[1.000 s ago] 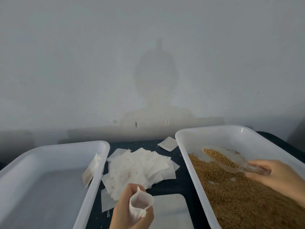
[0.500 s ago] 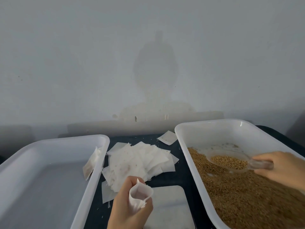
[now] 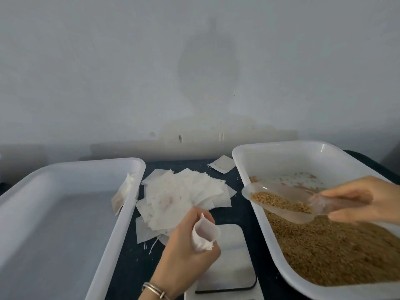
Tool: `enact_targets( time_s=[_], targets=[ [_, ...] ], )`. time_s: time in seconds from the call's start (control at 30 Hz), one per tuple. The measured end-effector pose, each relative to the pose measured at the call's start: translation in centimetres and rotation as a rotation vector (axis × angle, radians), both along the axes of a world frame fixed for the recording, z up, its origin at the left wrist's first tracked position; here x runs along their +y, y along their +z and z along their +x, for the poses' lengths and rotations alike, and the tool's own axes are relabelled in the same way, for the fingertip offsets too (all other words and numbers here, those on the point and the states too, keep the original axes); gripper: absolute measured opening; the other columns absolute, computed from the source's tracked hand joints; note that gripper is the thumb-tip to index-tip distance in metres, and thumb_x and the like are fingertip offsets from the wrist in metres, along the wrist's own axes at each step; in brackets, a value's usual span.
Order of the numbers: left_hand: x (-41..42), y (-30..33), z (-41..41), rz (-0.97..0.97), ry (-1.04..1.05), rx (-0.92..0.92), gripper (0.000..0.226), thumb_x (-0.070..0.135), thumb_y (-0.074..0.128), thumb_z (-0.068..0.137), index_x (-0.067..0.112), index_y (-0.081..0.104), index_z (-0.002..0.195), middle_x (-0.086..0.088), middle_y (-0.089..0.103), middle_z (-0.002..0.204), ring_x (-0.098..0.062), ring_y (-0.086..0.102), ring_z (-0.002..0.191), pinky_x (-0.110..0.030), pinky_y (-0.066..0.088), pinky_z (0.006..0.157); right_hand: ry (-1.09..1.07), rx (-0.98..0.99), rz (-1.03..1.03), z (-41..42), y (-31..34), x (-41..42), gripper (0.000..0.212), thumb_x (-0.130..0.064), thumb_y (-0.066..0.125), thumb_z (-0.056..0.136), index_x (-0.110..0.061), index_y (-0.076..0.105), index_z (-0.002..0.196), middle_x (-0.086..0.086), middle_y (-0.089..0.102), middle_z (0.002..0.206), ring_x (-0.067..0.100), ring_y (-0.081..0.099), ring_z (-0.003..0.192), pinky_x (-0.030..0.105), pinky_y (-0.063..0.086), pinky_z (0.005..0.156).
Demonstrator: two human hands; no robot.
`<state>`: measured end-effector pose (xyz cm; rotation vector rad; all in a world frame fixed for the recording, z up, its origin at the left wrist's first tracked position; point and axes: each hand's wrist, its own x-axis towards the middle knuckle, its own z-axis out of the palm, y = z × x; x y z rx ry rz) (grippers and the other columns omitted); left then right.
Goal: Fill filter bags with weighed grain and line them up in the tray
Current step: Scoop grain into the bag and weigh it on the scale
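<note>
My left hand (image 3: 184, 250) grips an empty white filter bag (image 3: 204, 233) with its mouth held open, low at the centre above the scale. My right hand (image 3: 363, 200) grips the handle of a clear plastic scoop (image 3: 279, 202) part full of brown grain. The scoop hangs over the left edge of the grain tray (image 3: 244, 167), its lip pointing left toward the bag but still apart from it. Brown grain (image 3: 337, 252) covers the near part of that tray. A filled bag (image 3: 122, 194) leans against the right wall of the left tray (image 3: 71, 166).
A loose pile of empty filter bags (image 3: 184, 195) lies on the dark table between the trays, with one stray bag (image 3: 223, 166) further back. A white scale (image 3: 233, 258) sits under my left hand. A grey wall stands close behind.
My right hand lifted the loaded scoop out of the grain and carried it left toward the tray's edge. My left hand kept the open bag almost still.
</note>
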<state>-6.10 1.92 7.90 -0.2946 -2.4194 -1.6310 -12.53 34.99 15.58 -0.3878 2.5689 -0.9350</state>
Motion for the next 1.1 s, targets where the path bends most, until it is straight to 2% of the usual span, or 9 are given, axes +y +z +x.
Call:
enact_targets(
  time_s=[0.1, 0.13, 0.27, 0.4, 0.53, 0.63, 0.73, 0.87, 1.1],
  targets=[
    [0.2, -0.2, -0.1, -0.049, -0.001, -0.011, 0.026, 0.014, 0.063, 0.067, 0.031, 0.049, 0.082, 0.011, 0.056, 0.078, 0.000, 0.049, 0.063, -0.015, 0.042, 0.056, 0.166, -0.042, 0.025, 0.2, 1.8, -1.9, 0.056, -0.076, 0.070, 0.055, -0.058, 0.062, 0.107, -0.025, 0.066, 0.112, -0.001, 0.065, 0.097, 0.016, 0.054, 0.081],
    [0.2, -0.2, -0.2, -0.062, -0.002, -0.006, 0.028, 0.014, 0.063, 0.067, 0.032, 0.049, 0.083, 0.012, 0.056, 0.077, 0.000, 0.049, 0.064, -0.014, 0.042, 0.057, 0.190, -0.051, 0.022, 0.3, 2.4, -2.4, 0.056, -0.077, 0.070, 0.055, -0.058, 0.062, 0.107, -0.027, 0.065, 0.112, -0.004, 0.063, 0.099, 0.012, 0.051, 0.082],
    [0.3, 0.0, -0.1, -0.099, -0.021, -0.023, 0.030, 0.017, 0.062, 0.068, 0.036, 0.046, 0.084, 0.017, 0.054, 0.066, -0.001, 0.044, 0.055, -0.014, 0.038, 0.054, 0.285, -0.060, 0.051, 0.5, 3.6, -4.0, 0.056, -0.077, 0.069, 0.055, -0.060, 0.060, 0.107, -0.032, 0.063, 0.113, -0.008, 0.059, 0.106, 0.017, 0.047, 0.092],
    [0.4, 0.4, 0.1, -0.134, -0.034, -0.032, 0.029, 0.016, 0.064, 0.068, 0.031, 0.049, 0.088, 0.012, 0.058, 0.078, -0.001, 0.048, 0.061, -0.017, 0.042, 0.057, 0.326, -0.008, 0.109, 0.7, 4.5, -5.5, 0.048, -0.077, 0.064, 0.055, -0.067, 0.057, 0.101, -0.040, 0.061, 0.104, -0.017, 0.056, 0.100, 0.019, 0.043, 0.085],
    [0.8, 0.6, 0.1, -0.168, -0.056, -0.060, 0.030, 0.018, 0.063, 0.067, 0.033, 0.047, 0.088, 0.007, 0.054, 0.073, -0.003, 0.044, 0.058, -0.017, 0.038, 0.054, 0.330, 0.064, 0.192, 1.0, 5.0, -6.4, 0.048, -0.072, 0.060, 0.049, -0.075, 0.051, 0.096, -0.045, 0.059, 0.098, -0.023, 0.054, 0.094, 0.014, 0.042, 0.073],
    [0.9, 0.5, 0.1, -0.198, -0.068, -0.062, 0.030, 0.018, 0.063, 0.067, 0.032, 0.046, 0.088, -0.004, 0.054, 0.078, -0.004, 0.040, 0.058, -0.020, 0.036, 0.054, 0.344, 0.106, 0.239, 1.0, 5.2, -6.6, 0.051, -0.075, 0.057, 0.047, -0.076, 0.049, 0.097, -0.047, 0.058, 0.097, -0.024, 0.053, 0.093, 0.014, 0.041, 0.074],
    [1.0, 0.3, 0.1, -0.217, -0.075, -0.065, 0.029, 0.016, 0.064, 0.068, 0.029, 0.046, 0.087, -0.005, 0.055, 0.080, -0.004, 0.040, 0.060, -0.023, 0.037, 0.055, 0.347, 0.174, 0.275, 1.0, 5.6, -6.9, 0.049, -0.075, 0.058, 0.048, -0.079, 0.046, 0.095, -0.051, 0.055, 0.092, -0.028, 0.051, 0.089, 0.011, 0.039, 0.069],
    [1.1, 0.1, 0.0, -0.235, -0.062, -0.078, 0.028, 0.014, 0.064, 0.070, 0.023, 0.046, 0.090, -0.012, 0.057, 0.085, -0.006, 0.040, 0.061, -0.022, 0.036, 0.055, 0.357, 0.250, 0.299, 1.2, 6.1, -7.3, 0.045, -0.057, 0.072, 0.064, -0.081, 0.045, 0.091, -0.053, 0.054, 0.086, -0.028, 0.050, 0.084, 0.011, 0.038, 0.064],
    [1.3, 0.3, 0.1, -0.247, -0.075, -0.073, 0.028, 0.011, 0.064, 0.070, 0.023, 0.046, 0.088, -0.015, 0.056, 0.082, -0.008, 0.038, 0.060, -0.022, 0.033, 0.053, 0.411, 0.297, 0.375, 0.8, 7.1, -7.7, 0.043, -0.066, 0.064, 0.057, -0.079, 0.047, 0.094, -0.051, 0.055, 0.085, -0.026, 0.052, 0.083, 0.014, 0.041, 0.064]
  ],
)
